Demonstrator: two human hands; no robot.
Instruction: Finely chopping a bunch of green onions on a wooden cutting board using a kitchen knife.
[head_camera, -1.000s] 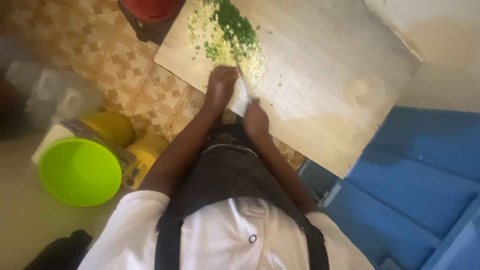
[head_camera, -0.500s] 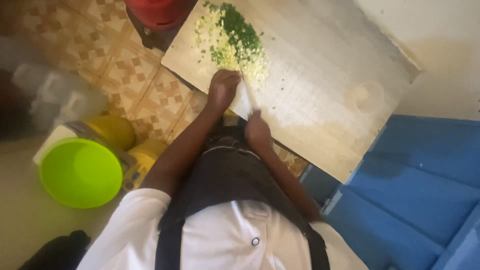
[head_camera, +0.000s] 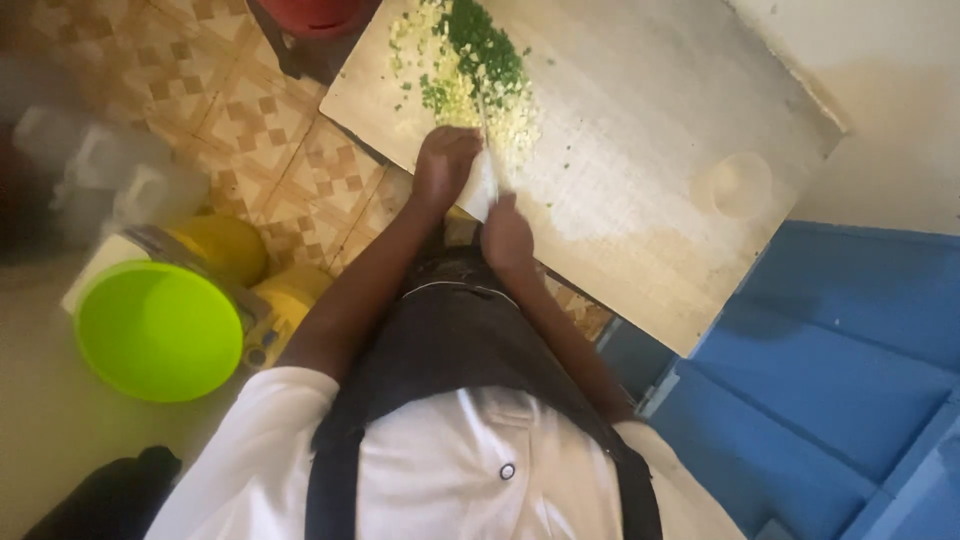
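I see the right hand gripping a thin pale knife over the chopped green-and-white herb pile on the pale wooden surface; the left hand has its fingers curled beside the blade.

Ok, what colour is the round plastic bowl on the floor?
Bright lime green, clearest in the head view.

Single view, head-mounted, looking steeply down past the wearer's own chest and arms. Frame tilted, the pale worktop running diagonally across the upper half. Both hands fall near centre at arm's length. Patterned floor tiles lie upper left, blue panelling lower right. No second view shares the scene.
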